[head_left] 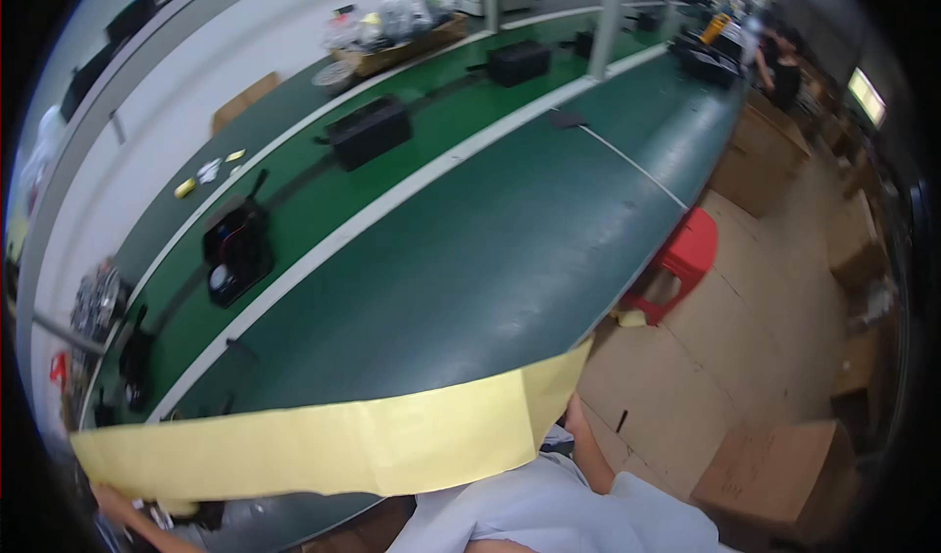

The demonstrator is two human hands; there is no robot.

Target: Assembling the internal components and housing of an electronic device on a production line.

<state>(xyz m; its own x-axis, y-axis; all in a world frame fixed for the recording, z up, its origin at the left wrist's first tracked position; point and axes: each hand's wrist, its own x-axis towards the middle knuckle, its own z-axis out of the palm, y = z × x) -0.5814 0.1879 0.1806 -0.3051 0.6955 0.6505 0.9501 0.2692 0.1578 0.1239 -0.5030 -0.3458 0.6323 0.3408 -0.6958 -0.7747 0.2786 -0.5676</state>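
Observation:
A long pale-yellow sheet [323,445], paper-like with a fold line near its right end, stretches across the front of me over the near edge of the green worktable. My left hand [116,506] grips its lower left corner, and part of the fingers is hidden behind it. At the other end my right hand [574,416] holds the sheet near its right edge, with most fingers out of sight behind it. The sheet slants, its right end higher than its left, and hides the table's near part.
Beyond the worktable [441,259], a green conveyor belt carries black cases, one open case [235,249] among them. A red stool [686,259] stands at the table's right side. Cardboard boxes [779,475] line the right floor. Far off, a person [782,68] is by the table.

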